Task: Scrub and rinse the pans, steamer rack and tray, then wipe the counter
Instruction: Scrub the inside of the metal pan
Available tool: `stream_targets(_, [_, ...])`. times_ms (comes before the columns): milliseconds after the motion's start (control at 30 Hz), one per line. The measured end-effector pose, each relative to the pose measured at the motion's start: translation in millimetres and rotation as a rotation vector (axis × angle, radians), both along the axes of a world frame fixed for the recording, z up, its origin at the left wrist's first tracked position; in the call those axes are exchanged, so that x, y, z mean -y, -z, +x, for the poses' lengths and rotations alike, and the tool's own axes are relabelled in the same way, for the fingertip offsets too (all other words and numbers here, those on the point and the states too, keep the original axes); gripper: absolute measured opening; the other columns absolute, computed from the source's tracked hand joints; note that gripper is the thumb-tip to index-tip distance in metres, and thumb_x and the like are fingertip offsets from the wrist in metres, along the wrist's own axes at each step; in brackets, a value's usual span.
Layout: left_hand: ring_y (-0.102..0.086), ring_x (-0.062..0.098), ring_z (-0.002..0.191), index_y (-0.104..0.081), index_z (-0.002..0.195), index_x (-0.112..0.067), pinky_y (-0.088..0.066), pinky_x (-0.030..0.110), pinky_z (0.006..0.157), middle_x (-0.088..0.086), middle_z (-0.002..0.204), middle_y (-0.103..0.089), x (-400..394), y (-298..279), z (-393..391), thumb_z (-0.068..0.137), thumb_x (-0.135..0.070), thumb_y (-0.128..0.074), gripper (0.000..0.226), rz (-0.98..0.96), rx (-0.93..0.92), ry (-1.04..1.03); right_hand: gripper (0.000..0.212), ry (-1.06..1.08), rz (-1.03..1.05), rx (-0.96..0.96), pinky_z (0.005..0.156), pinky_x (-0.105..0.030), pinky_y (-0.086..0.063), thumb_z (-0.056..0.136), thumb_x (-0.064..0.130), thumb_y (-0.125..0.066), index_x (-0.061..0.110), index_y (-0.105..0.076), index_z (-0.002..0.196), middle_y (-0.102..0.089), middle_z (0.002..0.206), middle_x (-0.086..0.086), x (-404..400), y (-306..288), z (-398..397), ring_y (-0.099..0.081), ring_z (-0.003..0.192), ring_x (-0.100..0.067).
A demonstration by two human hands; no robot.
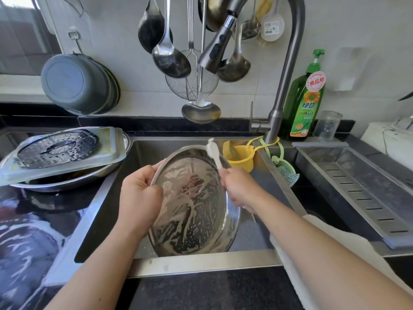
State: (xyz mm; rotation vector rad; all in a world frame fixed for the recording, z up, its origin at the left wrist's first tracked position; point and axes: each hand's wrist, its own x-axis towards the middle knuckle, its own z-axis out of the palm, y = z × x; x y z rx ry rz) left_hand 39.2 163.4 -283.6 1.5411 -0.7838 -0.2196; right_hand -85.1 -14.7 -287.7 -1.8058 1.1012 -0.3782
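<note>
Pan in hand: I have a round steel pan tilted up over the sink, its inside facing me, streaked with soapy foam.
Left hand: my left hand grips the pan's left rim, fingers curled over the edge.
Right hand: my right hand is closed round the handle of a white brush, whose head sits at the pan's far rim.
Step, as I judge it: scrubbing this pan; no water shows from the faucet, so rinsing looks not yet done.
Waiting pile: on the bench at the left, the steamer rack lies on the tray, which rests tilted on another pan.
Near left: a dark, foam-streaked surface; I cannot tell what it is.
Around: dish soap bottle far right, yellow strainer cup hung just beyond the pan, ladles on the wall.
Risk, slip: a soapy rim held by one hand could slide out and bang into the sink if I press the brush hard.
Risk, pile: the tray overhangs its pan; a knock from my left elbow could tip rack and tray.
Risk, splash: foam flicked off the far rim could land on the bench, adding to the wiping.
</note>
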Motion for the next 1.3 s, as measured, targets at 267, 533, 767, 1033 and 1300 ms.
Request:
stream_targets(267, [-0.072,0.009,0.101,-0.05,0.046,-0.027,-0.051,0.032,0.072,-0.015,0.111,-0.076,0,4,1,0.077,0.02,-0.056,0.057,0.075,0.051,0.018,0.045,-0.298,-0.141,-0.032,0.041,-0.022,-0.025,0.107,0.039,-0.04,0.018,-0.049,0.069,-0.037,0.042,0.011,-27,-6,2,-0.032,0.036,-0.011])
stream_targets(533, [-0.071,0.004,0.102,-0.051,0.044,-0.029,-0.05,0.028,0.069,-0.013,0.112,-0.076,0,2,1,0.076,0.022,-0.055,0.061,0.088,0.067,0.024,0.042,-0.27,-0.19,-0.071,0.05,-0.029,-0.027,0.107,0.034,-0.038,0.016,-0.048,0.07,-0.041,0.058,0.0,-24,-9,1,-0.036,0.049,-0.018])
stream_targets(767, [-0.07,0.009,0.11,-0.047,0.045,-0.026,-0.046,0.027,0.068,-0.009,0.113,-0.076,-1,9,14,0.069,0.022,-0.045,0.054,0.078,0.056,-0.045,0.036,-0.067,-0.438,-0.452,0.06,-0.032,-0.036,0.107,0.037,-0.038,0.017,-0.059,0.086,-0.058,0.086,-0.009,29,-4,-20,-0.055,0.078,-0.028])
stream_targets(1033, [-0.068,0.005,0.108,-0.056,0.046,-0.03,-0.046,0.024,0.073,-0.011,0.111,-0.075,-4,7,15,0.072,0.015,-0.048,0.053,0.129,0.036,-0.104,0.02,-0.369,-0.327,-0.851,0.054,-0.024,-0.044,0.098,0.024,-0.06,0.008,-0.07,0.106,-0.062,0.08,-0.004,9,7,-21,-0.055,0.068,-0.02])
stream_targets(1300, [-0.068,0.004,0.107,-0.05,0.047,-0.026,-0.049,0.028,0.076,-0.018,0.113,-0.075,0,10,15,0.072,0.003,-0.058,0.04,0.206,0.056,-0.014,0.021,-0.155,-0.461,-0.85,0.071,-0.035,-0.057,0.098,0.011,-0.06,0.011,-0.066,0.119,-0.068,0.1,-0.008,8,8,-14,-0.068,0.088,-0.028])
